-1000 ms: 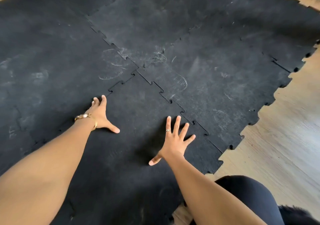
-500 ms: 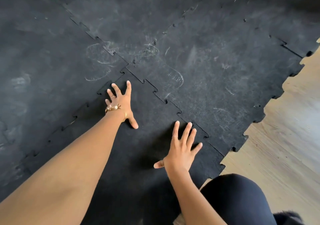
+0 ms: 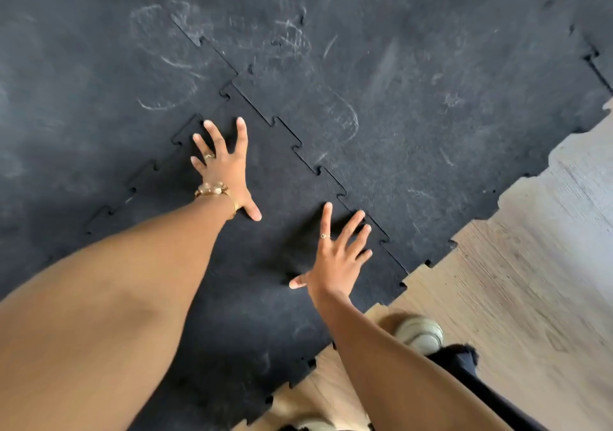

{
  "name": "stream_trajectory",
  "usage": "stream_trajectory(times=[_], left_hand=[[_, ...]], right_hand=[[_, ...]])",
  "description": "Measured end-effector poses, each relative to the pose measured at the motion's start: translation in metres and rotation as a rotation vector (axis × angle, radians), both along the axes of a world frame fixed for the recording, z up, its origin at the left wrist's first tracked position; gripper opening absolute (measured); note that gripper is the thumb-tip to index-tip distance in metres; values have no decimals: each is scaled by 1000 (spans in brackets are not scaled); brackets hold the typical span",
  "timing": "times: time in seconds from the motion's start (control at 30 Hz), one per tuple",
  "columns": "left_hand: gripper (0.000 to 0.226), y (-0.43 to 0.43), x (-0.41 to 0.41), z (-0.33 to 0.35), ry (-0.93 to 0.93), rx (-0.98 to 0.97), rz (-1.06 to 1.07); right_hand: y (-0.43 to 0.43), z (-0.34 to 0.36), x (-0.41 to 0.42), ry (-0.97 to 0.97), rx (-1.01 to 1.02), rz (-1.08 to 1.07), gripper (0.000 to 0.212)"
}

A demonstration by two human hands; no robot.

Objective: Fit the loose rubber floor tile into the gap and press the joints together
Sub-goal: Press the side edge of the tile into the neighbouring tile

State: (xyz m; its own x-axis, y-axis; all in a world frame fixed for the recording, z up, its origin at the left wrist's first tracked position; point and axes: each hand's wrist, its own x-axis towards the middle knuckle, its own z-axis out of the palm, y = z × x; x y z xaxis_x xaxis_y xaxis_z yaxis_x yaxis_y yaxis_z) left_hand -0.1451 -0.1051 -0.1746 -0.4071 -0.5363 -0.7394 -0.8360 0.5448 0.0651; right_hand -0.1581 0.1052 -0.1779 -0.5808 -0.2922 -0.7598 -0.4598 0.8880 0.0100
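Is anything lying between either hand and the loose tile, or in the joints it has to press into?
Nothing visible. Both the left hand and the right hand lie spread directly on the loose tile, and the jigsaw joints along its far edges show no object in them, only narrow dark gaps.

Black rubber tile, flat, jigsaw edges interlocked

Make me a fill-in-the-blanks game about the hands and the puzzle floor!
1. Both hands lie flat with fingers ____ on the black rubber tile.
2. The gold bracelet is on the ____ wrist.
3. The right hand wears a ____ on one finger.
4. Beside the tiles, the bare floor looks like light ____.

Missing words: spread; left; ring; wood
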Motion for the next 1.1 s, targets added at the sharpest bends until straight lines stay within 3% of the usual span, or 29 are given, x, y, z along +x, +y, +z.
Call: stream_trajectory(times=[0.43,0.53,0.6,0.63,0.7,0.8,0.93,1.1], left_hand=[[173,9,6,1,-7,-42,-9],[166,24,5,7,54,-187,-152],[147,48,5,10,185,-294,-463],[139,62,5,10,187,-296,-615],[147,82,5,11,71,-245,-704],[162,84,12,10,-60,-145,-468],[171,81,28,2,-61,-81,-445],[162,78,23,15,-61,-30,-417]], right_hand=[[0,-11,7,67,25,61,167],[-14,-4,-1,93,74,105,127],[-22,8,-12,90,27,181,99],[-25,13,-17,122,-27,243,97],[-28,17,-27,106,-65,340,122],[-29,10,-34,-26,-21,372,151],[-14,-5,-39,65,-101,502,157],[-7,-2,-43,22,-118,498,158]])
